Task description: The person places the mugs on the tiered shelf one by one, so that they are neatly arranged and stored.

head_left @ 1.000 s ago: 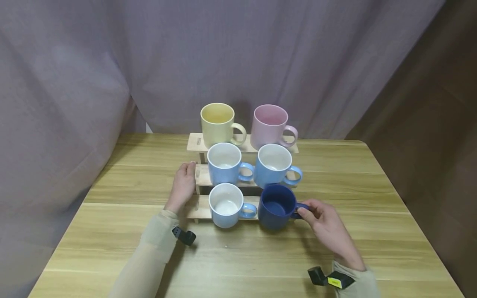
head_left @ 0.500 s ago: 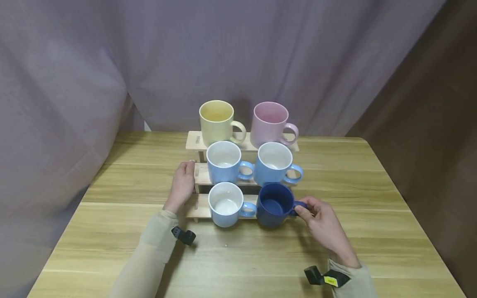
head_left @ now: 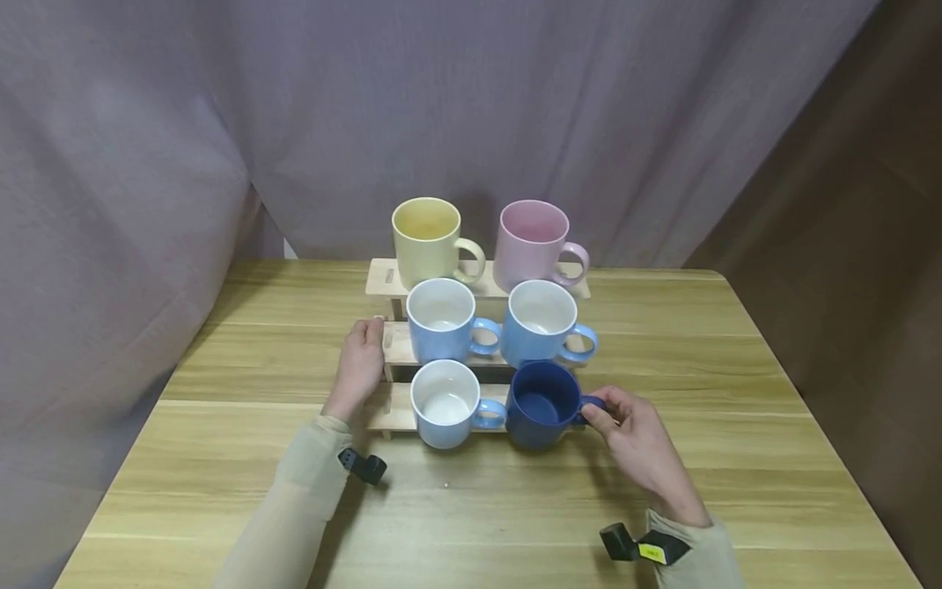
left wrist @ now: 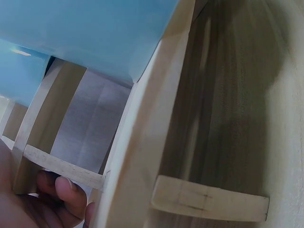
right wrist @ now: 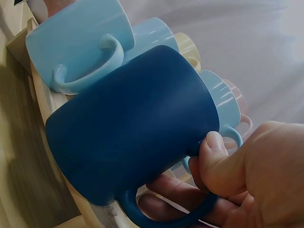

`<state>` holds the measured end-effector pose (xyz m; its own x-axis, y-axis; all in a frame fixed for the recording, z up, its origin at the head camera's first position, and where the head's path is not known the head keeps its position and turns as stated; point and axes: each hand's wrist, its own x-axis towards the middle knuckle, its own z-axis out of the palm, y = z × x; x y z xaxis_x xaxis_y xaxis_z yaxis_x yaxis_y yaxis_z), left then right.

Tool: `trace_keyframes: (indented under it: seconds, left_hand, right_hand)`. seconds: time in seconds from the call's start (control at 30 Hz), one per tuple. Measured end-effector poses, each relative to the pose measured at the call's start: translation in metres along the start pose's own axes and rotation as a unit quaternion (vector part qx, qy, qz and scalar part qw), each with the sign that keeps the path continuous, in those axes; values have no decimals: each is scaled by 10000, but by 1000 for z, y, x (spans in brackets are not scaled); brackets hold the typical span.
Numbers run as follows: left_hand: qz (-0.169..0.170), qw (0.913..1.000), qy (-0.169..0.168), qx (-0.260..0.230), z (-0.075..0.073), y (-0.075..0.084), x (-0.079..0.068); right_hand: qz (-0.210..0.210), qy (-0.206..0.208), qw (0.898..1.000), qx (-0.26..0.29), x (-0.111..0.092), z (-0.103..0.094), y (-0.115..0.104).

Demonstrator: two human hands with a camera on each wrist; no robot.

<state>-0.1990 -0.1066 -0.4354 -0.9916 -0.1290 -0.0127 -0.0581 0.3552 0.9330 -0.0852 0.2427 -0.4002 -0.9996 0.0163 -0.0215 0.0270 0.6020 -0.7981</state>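
Observation:
A dark blue mug [head_left: 543, 406] stands upright at the right of the lowest step of a three-tier wooden rack [head_left: 400, 407]. My right hand [head_left: 642, 442] grips its handle, thumb on top and fingers through the loop, as the right wrist view shows. At the rack's left side my left hand [head_left: 358, 364] holds the middle tier; its fingers [left wrist: 71, 192] curl around the wooden support in the left wrist view. Left of the dark blue mug is a light blue mug [head_left: 445, 409]. Two more light blue mugs, one left [head_left: 441, 323] and one right [head_left: 540, 327], occupy the middle step.
On the top step stand a yellow mug [head_left: 427, 245] and a pink mug [head_left: 531, 245], handles to the right. The rack rests on a wood-grain table [head_left: 736, 425]. Grey curtain [head_left: 471, 98] hangs behind the table's back edge, with a brown drape [head_left: 846, 229] on the right.
The dark blue mug and my right hand have shifted slightly left, toward the light blue mug beside it. My left hand keeps its place on the rack.

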Motion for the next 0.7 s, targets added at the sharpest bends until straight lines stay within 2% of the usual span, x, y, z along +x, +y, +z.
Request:
trace_keyframes:
  seconds: [0.3,0.5,0.7]
  left_hand:
    - [-11,10000,5,-2,-2,-1,-1]
    - [19,10000,31,-4,-1,0,1]
    - [-6,10000,-79,24,3,-1,3]
  right_hand:
    - [-22,-36,10000,-55,2,1,-1]
    - [-15,-196,9998,-72,4,-1,-2]
    - [-146,-420,9990,-5,3,-5,0]
